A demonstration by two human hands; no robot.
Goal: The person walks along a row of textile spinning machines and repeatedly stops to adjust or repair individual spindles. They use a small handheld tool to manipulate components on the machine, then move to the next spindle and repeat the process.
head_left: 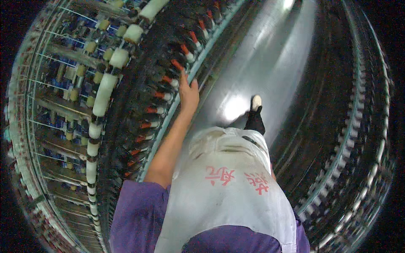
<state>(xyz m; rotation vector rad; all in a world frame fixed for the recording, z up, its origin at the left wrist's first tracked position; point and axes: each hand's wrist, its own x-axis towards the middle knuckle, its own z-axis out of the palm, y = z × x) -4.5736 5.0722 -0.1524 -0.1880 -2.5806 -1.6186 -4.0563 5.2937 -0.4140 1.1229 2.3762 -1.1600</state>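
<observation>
My left hand [188, 93] reaches forward to the spinning machine on the left, its fingers stretched out and the thumb apart. The fingertips are at a bobbin with a red-orange top [177, 64]; whether they touch it I cannot tell. More bobbins [162, 96] with red-orange tops and white lower parts stand in a row along the machine's pale rail [207, 47]. My right hand is out of view; only a sliver of skin shows beside the white apron [228, 168].
White rollers [104, 95] and small yellowish spools [90, 47] line the upper frame on the left. A shiny grey aisle floor [253, 55] runs ahead, with my light shoe [256, 102] on it. Another machine's row [350, 130] borders the right side, blurred.
</observation>
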